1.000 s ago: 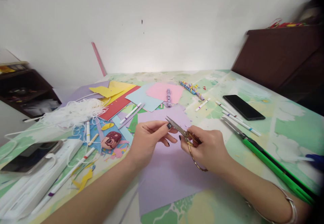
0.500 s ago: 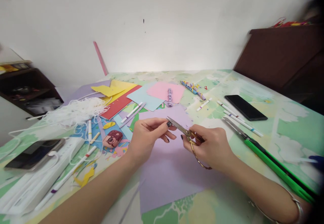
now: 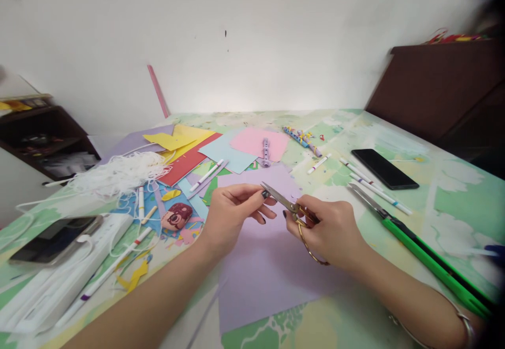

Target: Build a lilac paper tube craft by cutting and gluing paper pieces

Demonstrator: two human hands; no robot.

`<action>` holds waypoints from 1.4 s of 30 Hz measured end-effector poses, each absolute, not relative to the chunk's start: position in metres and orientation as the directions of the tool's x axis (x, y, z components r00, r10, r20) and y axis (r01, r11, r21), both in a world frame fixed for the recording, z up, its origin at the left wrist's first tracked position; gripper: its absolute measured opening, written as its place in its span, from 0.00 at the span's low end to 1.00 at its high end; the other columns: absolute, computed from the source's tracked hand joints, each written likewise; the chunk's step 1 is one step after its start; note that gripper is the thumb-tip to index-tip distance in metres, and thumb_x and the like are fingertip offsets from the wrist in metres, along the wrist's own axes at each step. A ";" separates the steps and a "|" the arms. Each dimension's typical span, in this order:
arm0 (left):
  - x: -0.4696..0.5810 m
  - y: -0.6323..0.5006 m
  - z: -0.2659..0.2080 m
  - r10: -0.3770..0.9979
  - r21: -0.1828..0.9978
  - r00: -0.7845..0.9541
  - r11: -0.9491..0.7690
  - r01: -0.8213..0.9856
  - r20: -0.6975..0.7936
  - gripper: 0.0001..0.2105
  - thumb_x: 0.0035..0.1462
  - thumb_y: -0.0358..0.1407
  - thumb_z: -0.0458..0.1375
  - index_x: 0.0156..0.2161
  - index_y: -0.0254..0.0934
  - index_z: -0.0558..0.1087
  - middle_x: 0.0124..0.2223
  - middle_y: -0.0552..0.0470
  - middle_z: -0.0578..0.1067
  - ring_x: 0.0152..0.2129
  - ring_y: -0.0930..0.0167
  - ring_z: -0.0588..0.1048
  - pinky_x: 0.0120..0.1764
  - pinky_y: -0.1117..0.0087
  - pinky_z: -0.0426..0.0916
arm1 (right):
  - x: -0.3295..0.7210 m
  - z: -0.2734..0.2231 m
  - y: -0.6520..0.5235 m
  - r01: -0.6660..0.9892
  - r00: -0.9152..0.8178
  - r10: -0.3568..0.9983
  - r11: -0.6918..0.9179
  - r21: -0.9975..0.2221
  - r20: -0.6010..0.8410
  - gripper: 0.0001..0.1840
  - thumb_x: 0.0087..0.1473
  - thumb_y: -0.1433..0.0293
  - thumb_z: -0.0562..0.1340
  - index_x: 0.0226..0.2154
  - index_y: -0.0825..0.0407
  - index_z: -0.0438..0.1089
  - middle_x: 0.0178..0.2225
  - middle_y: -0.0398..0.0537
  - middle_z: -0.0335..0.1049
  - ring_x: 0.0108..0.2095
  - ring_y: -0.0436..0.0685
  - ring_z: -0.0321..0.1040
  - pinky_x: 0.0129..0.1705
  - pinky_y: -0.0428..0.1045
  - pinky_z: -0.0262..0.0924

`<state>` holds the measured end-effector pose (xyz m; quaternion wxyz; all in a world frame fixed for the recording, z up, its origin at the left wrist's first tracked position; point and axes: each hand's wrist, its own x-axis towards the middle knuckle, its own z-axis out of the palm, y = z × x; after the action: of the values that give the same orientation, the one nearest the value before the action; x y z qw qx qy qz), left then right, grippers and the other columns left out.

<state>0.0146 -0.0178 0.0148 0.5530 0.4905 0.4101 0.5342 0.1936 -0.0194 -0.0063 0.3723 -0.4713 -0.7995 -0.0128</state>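
Observation:
My right hand (image 3: 329, 228) is closed around gold-handled scissors (image 3: 278, 197), with the blades pointing left and their tips at my left fingertips. Thumb and fingers of my left hand (image 3: 236, 212) are pinched together beside the blade tips; whatever small piece they hold is hidden or too small to make out. Under both hands lies a large sheet of purple paper (image 3: 260, 280). Beyond it a rolled purple paper tube with dark dots (image 3: 265, 152) rests near a pink sheet (image 3: 252, 141).
On the right lie a green box cutter (image 3: 426, 254), a black phone (image 3: 384, 168) and several markers (image 3: 379, 195). Decorated tubes (image 3: 302, 139) lie at the back. To the left are white yarn (image 3: 122, 175), coloured paper (image 3: 189, 162), a power strip (image 3: 74, 270) and another phone (image 3: 55, 238).
The view has shifted very slightly. Both hands and the scissors hold nearly the same position over the purple paper.

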 end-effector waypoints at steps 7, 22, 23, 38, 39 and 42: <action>0.014 -0.018 0.013 0.992 0.979 0.101 -0.057 -0.195 0.078 0.04 0.50 0.31 0.60 0.31 0.32 0.77 0.28 0.49 0.78 0.20 0.73 0.76 0.20 0.77 0.69 | 0.194 -0.007 -0.020 0.756 -0.276 0.746 0.557 -0.343 0.606 0.10 0.43 0.70 0.59 0.17 0.52 0.58 0.12 0.35 0.51 0.14 0.44 0.46 0.19 0.42 0.45; 0.008 -0.015 0.015 0.984 0.984 0.121 -0.115 -0.137 0.131 0.04 0.50 0.29 0.60 0.32 0.30 0.77 0.27 0.49 0.78 0.21 0.73 0.77 0.22 0.77 0.71 | 0.198 -0.005 -0.016 0.749 -0.294 0.706 0.589 -0.304 0.644 0.11 0.42 0.71 0.60 0.15 0.52 0.58 0.12 0.34 0.48 0.14 0.43 0.44 0.18 0.41 0.44; 0.008 -0.015 0.016 0.985 0.985 0.120 -0.112 -0.129 0.128 0.04 0.50 0.28 0.60 0.32 0.30 0.77 0.26 0.49 0.78 0.21 0.73 0.76 0.22 0.77 0.71 | 0.198 -0.005 -0.016 0.752 -0.296 0.706 0.588 -0.299 0.643 0.11 0.42 0.71 0.60 0.15 0.52 0.58 0.12 0.34 0.48 0.14 0.43 0.44 0.18 0.41 0.44; 0.004 -0.012 0.021 0.975 0.991 0.182 -0.116 -0.069 0.127 0.03 0.49 0.27 0.60 0.29 0.28 0.76 0.24 0.49 0.77 0.19 0.73 0.76 0.22 0.76 0.71 | 0.204 -0.002 -0.013 0.750 -0.376 0.659 0.630 -0.204 0.651 0.08 0.45 0.69 0.60 0.18 0.52 0.66 0.11 0.36 0.54 0.14 0.45 0.47 0.18 0.42 0.46; 0.003 -0.012 0.021 0.973 0.990 0.187 -0.120 -0.068 0.131 0.03 0.49 0.27 0.59 0.29 0.28 0.76 0.24 0.49 0.77 0.19 0.73 0.76 0.22 0.76 0.71 | 0.204 -0.001 -0.013 0.749 -0.378 0.660 0.630 -0.205 0.649 0.08 0.45 0.69 0.60 0.18 0.52 0.66 0.11 0.36 0.54 0.14 0.45 0.47 0.19 0.42 0.46; 0.003 -0.011 0.021 0.972 0.991 0.196 -0.121 -0.063 0.131 0.03 0.48 0.26 0.59 0.29 0.29 0.76 0.24 0.49 0.77 0.19 0.73 0.76 0.22 0.76 0.72 | 0.204 -0.001 -0.013 0.748 -0.378 0.681 0.624 -0.226 0.627 0.08 0.45 0.69 0.60 0.19 0.52 0.67 0.11 0.36 0.54 0.14 0.45 0.47 0.19 0.42 0.46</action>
<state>0.0026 -0.0112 0.0208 0.5273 0.5654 0.4018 0.4907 0.2039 -0.0135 -0.0015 0.3538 -0.4310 -0.8287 -0.0477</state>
